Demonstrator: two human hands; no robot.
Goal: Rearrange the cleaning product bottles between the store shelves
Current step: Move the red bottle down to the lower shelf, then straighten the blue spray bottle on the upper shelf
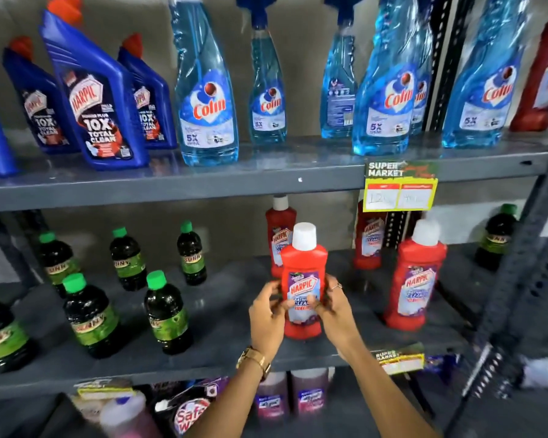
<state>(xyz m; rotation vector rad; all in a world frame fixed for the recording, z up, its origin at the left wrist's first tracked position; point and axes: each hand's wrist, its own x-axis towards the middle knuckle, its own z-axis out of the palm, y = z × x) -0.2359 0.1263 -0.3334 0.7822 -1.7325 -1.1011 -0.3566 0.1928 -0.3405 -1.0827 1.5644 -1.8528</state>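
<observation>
A red Harpic bottle (303, 267) with a white cap stands upright near the front of the middle shelf (222, 352). My left hand (266, 314) grips its left side and my right hand (336, 308) grips its right side, thumbs over the label. More red Harpic bottles stand around it: one behind (279, 222), one at the back right (369, 241) and one in front right (416, 276). Blue Harpic bottles (98, 99) and light blue Colin spray bottles (203, 90) line the top shelf (171, 181).
Several dark bottles with green caps (168, 314) fill the left of the middle shelf. A yellow price tag (399, 188) hangs from the top shelf edge. A perforated metal upright (519, 279) stands at the right. Pink bottles (307, 393) sit on the lower shelf.
</observation>
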